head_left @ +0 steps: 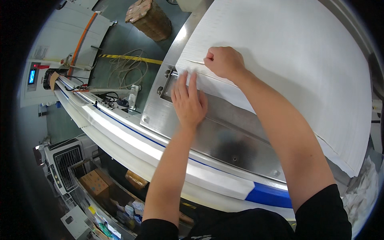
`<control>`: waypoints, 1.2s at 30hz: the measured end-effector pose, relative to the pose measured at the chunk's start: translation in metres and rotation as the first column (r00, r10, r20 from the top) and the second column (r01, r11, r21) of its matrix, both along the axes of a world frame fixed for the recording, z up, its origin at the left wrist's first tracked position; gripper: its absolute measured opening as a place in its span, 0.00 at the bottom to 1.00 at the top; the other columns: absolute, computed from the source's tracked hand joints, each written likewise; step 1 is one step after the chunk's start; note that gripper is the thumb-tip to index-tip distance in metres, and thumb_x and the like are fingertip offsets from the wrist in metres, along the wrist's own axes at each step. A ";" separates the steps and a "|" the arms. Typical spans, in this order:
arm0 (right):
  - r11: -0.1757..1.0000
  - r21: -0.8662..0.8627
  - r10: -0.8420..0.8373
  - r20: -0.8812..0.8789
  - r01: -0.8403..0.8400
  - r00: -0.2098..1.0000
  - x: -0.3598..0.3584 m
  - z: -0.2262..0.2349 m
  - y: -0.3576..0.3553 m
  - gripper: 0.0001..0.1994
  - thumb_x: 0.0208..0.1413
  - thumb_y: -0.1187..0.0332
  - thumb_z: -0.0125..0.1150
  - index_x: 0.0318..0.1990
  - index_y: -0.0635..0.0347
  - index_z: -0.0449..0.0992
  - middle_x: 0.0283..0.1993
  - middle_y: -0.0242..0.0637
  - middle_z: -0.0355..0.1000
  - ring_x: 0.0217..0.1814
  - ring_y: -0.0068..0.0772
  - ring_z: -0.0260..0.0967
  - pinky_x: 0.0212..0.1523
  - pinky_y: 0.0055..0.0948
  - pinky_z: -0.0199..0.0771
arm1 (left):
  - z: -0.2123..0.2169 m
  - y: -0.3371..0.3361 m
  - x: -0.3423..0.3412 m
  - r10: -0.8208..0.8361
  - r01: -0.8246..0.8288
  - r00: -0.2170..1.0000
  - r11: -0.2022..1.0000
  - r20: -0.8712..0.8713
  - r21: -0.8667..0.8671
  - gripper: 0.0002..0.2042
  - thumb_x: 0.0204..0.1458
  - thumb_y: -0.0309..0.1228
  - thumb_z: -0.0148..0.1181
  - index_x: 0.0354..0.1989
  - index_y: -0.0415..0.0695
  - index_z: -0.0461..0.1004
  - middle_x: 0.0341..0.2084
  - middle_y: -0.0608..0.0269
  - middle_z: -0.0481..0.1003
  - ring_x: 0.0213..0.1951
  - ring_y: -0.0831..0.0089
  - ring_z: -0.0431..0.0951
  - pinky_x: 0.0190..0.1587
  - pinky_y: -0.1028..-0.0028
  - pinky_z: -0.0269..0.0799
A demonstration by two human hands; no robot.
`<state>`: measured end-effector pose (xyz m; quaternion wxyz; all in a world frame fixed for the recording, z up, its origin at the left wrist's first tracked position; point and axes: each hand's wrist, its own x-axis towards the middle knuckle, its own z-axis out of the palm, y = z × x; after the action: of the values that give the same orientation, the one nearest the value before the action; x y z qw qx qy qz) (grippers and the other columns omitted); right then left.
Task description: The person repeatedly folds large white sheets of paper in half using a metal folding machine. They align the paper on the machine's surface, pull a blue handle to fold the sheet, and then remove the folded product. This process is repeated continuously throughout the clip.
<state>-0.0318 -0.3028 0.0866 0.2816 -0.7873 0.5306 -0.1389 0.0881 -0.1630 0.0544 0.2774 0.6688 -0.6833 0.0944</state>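
A thick stack of large white sheets (280, 36) lies on a metal table (224, 138). My right hand (225, 62) is closed in a fist on top of the stack, near its left front corner; I see nothing in its fingers. My left hand (189, 102) is open, its fingers stretched toward the stack's front edge by that corner. It is slightly blurred, and I cannot tell whether the fingertips touch the sheets. Under the right hand, the layered sheet edges look a little uneven.
Along the table's front runs a long white rail with a blue end piece (269, 195). A metal roller (174, 74) sits by the left hand. Beyond are a brown carton (149, 20), a coiled hose (127, 68) and a lit screen (32, 76). Lower left stands a bin with boxes (95, 182).
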 end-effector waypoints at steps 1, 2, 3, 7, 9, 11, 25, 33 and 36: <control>1.000 0.000 -0.002 0.001 0.002 1.000 0.002 0.001 0.001 0.08 0.46 0.61 0.56 0.29 0.50 0.78 0.30 0.36 0.76 0.36 0.42 0.74 0.37 0.40 0.73 | 0.004 -0.011 0.007 -0.014 0.013 0.998 1.000 0.065 0.023 0.28 0.45 0.30 0.55 0.60 0.46 0.61 0.58 0.50 0.61 0.56 0.52 0.63 0.59 0.55 0.54; 1.000 -0.001 -0.001 0.004 0.001 1.000 0.004 0.001 0.003 0.08 0.46 0.61 0.56 0.29 0.50 0.78 0.30 0.36 0.76 0.36 0.42 0.74 0.37 0.40 0.74 | 0.008 -0.021 0.014 -0.028 0.022 0.991 0.999 0.131 0.045 0.29 0.45 0.30 0.55 0.60 0.48 0.60 0.58 0.50 0.60 0.56 0.52 0.63 0.58 0.55 0.55; 1.000 -0.010 0.005 0.007 -0.005 1.000 0.005 0.001 0.002 0.08 0.46 0.61 0.56 0.30 0.50 0.78 0.30 0.36 0.76 0.35 0.42 0.74 0.37 0.40 0.74 | 0.009 -0.028 0.019 -0.047 0.034 0.980 0.997 0.196 0.067 0.30 0.44 0.29 0.55 0.61 0.50 0.60 0.59 0.50 0.59 0.55 0.52 0.64 0.57 0.55 0.56; 0.994 -0.108 0.040 0.051 -0.034 0.998 -0.001 -0.001 0.008 0.08 0.49 0.60 0.56 0.31 0.51 0.77 0.28 0.35 0.75 0.34 0.40 0.73 0.34 0.39 0.72 | 0.009 -0.027 0.033 -0.112 0.083 0.968 0.987 0.224 0.135 0.24 0.42 0.31 0.57 0.53 0.53 0.68 0.57 0.54 0.61 0.54 0.56 0.65 0.55 0.58 0.59; 0.987 -0.148 0.078 0.130 -0.058 0.989 -0.011 0.000 0.025 0.09 0.52 0.59 0.55 0.33 0.52 0.77 0.30 0.35 0.75 0.34 0.41 0.72 0.34 0.40 0.71 | 0.014 -0.026 0.036 -0.144 0.095 0.953 0.977 0.268 0.191 0.19 0.42 0.31 0.58 0.46 0.51 0.70 0.55 0.58 0.63 0.54 0.58 0.65 0.55 0.58 0.60; 0.979 -0.195 0.089 0.114 -0.066 0.989 -0.034 0.003 0.064 0.12 0.54 0.58 0.52 0.36 0.55 0.75 0.32 0.43 0.73 0.35 0.48 0.72 0.36 0.43 0.72 | 0.020 -0.025 0.040 -0.206 0.117 0.928 0.952 0.312 0.283 0.17 0.41 0.30 0.59 0.44 0.50 0.70 0.54 0.59 0.64 0.55 0.58 0.65 0.55 0.58 0.59; 0.794 -0.457 -0.604 -0.518 0.402 0.605 -0.590 -0.005 0.279 0.19 0.61 0.57 0.44 0.27 0.57 0.78 0.28 0.42 0.75 0.35 0.44 0.72 0.51 0.47 0.64 | 0.058 -0.062 -0.001 -0.453 -0.067 0.730 0.697 0.511 0.714 0.23 0.44 0.27 0.58 0.52 0.55 0.69 0.45 0.56 0.73 0.46 0.56 0.74 0.50 0.60 0.66; 0.715 -0.192 -0.467 -0.847 0.672 0.255 -0.809 0.016 0.335 0.30 0.63 0.47 0.30 0.40 0.58 0.79 0.44 0.46 0.75 0.52 0.42 0.69 0.64 0.46 0.52 | -0.026 -0.100 0.064 -0.379 -0.265 0.594 0.740 0.709 0.618 0.11 0.51 0.22 0.52 0.42 0.45 0.75 0.36 0.57 0.77 0.39 0.59 0.77 0.42 0.66 0.73; 0.770 -0.043 -0.286 -0.915 0.636 0.285 -0.866 0.017 0.341 0.26 0.63 0.52 0.31 0.52 0.58 0.72 0.54 0.46 0.70 0.58 0.45 0.64 0.62 0.44 0.57 | -0.029 -0.102 0.129 -0.382 -0.381 0.469 0.725 0.796 0.573 0.11 0.51 0.21 0.52 0.43 0.43 0.74 0.36 0.55 0.76 0.40 0.58 0.77 0.42 0.64 0.73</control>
<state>-0.8978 0.0383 0.1038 0.0360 -0.4859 0.8175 0.3072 0.2172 -0.2649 0.0251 -0.3854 0.5708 -0.7062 0.1642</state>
